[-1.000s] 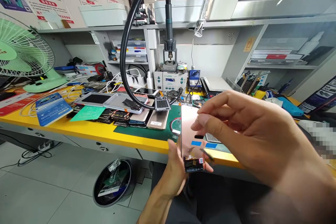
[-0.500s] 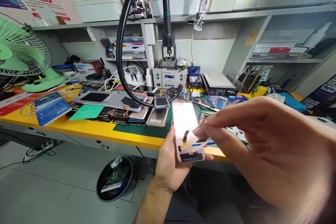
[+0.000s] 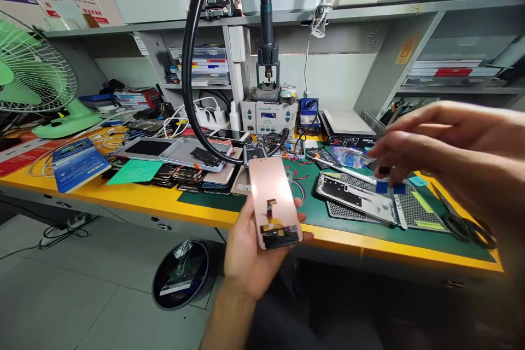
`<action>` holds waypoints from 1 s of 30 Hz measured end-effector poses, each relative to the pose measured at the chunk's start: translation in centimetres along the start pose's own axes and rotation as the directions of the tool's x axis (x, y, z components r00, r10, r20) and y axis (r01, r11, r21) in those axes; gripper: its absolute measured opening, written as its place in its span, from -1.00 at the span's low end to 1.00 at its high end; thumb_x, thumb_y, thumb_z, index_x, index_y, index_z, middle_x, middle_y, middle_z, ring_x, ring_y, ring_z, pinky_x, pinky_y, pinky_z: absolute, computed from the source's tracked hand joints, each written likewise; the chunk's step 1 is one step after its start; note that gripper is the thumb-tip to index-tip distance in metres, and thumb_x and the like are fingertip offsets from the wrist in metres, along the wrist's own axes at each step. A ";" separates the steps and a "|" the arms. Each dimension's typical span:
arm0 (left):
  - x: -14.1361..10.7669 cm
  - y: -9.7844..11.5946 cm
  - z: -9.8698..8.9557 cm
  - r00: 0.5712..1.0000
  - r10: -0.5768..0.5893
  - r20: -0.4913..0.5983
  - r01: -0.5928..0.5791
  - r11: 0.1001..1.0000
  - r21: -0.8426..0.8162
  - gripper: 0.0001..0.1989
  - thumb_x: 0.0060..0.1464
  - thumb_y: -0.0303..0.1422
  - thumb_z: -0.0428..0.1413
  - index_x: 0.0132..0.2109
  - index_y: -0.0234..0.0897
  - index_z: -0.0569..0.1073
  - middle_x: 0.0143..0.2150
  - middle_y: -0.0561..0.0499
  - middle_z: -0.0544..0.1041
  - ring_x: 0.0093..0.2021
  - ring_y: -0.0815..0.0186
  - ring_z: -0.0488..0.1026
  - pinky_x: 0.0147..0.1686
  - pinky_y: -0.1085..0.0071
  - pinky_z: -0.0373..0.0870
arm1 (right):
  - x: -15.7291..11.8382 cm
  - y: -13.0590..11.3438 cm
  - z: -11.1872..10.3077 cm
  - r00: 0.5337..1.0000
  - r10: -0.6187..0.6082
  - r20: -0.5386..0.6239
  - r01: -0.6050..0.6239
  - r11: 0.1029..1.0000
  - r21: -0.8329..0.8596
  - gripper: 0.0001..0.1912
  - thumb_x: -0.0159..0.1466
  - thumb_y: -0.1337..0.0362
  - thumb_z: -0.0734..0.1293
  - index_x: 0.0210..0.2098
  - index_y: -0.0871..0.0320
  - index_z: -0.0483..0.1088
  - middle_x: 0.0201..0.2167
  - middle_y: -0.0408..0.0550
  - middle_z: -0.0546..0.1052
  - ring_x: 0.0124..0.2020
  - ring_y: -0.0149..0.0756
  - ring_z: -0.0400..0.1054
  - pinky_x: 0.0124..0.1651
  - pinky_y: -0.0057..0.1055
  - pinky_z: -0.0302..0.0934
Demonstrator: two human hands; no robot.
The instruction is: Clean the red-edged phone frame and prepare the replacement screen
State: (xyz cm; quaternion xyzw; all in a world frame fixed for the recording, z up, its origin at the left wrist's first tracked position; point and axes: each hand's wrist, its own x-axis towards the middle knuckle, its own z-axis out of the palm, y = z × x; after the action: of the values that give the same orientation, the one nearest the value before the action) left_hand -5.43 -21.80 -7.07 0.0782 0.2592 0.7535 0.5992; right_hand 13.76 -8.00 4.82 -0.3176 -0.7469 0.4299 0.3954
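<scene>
My left hand (image 3: 250,254) is wrapped round a phone screen assembly (image 3: 273,188), its pinkish back facing up and a dark flex cable near the lower end. Off to the right, my right hand (image 3: 435,158) is raised over the mat, slightly blurred. Its fingers pinch a thin clear film with blue tabs (image 3: 391,188). Below that hand, a white phone frame (image 3: 355,197) lies on a perforated pad (image 3: 422,208) on the green mat (image 3: 320,229).
Scissors (image 3: 465,227) lie at the bench's right. A soldering station (image 3: 268,116) and a black hose (image 3: 187,65) stand behind. Stacked phones (image 3: 164,178) and a green fan (image 3: 36,76) are left. A bin (image 3: 180,276) sits on the floor.
My right hand has moved right, away from the screen assembly, taking the film with blue tabs along. My left hand has shifted slightly left with the assembly, and the phone frame is now in sight.
</scene>
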 end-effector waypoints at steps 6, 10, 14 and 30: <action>-2.6 3.5 -2.4 0.927 0.220 -0.303 -0.209 0.976 0.066 -0.65 0.33 -0.19 0.03 0.04 -0.24 0.61 0.02 -0.41 0.65 -0.13 -0.19 0.66 -0.25 -0.18 0.61 | 4.9 3.6 1.0 0.966 0.214 0.142 -0.227 0.970 0.087 -0.78 0.12 0.25 0.57 -0.32 0.13 0.49 -0.43 -0.09 0.64 -0.40 -0.28 0.52 -0.42 -0.38 0.40; -3.8 4.7 -3.0 0.847 0.286 -0.449 -0.274 0.957 0.094 -0.66 0.30 -0.22 0.04 0.09 -0.12 0.60 0.03 -0.36 0.66 -0.15 -0.19 0.68 -0.28 -0.21 0.62 | 6.5 4.3 3.4 0.935 0.270 0.231 -0.292 0.954 0.065 -0.68 0.12 0.29 0.58 -0.18 0.18 0.50 -0.39 0.01 0.67 -0.41 -0.22 0.55 -0.43 -0.34 0.41; -4.3 5.0 -3.1 0.800 0.290 -0.526 -0.289 0.954 0.086 -0.66 0.29 -0.22 0.05 0.07 -0.17 0.61 -0.01 -0.37 0.67 -0.16 -0.20 0.68 -0.30 -0.17 0.64 | 8.3 4.9 5.6 0.879 0.316 0.358 -0.351 0.936 0.036 -0.74 0.19 0.31 0.55 -0.17 0.21 0.51 -0.29 0.04 0.67 -0.37 -0.23 0.56 -0.37 -0.36 0.42; -4.1 4.8 -2.3 0.864 0.172 -0.473 -0.205 0.978 -0.019 -0.61 0.31 -0.19 0.03 0.10 -0.28 0.58 -0.08 -0.38 0.69 -0.22 -0.16 0.68 -0.37 -0.13 0.64 | 8.2 9.6 11.3 0.946 0.110 0.305 0.078 0.836 -0.544 -0.63 0.43 0.16 0.38 0.18 0.12 0.41 0.21 0.08 0.46 0.10 -0.07 0.44 0.12 0.01 0.40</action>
State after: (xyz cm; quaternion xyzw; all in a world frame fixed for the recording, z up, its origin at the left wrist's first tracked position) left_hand -9.44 -27.08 -5.96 -0.1017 0.3614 0.8134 0.4444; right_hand 1.30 -1.63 -4.78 -0.3490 -0.8903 0.2474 0.1560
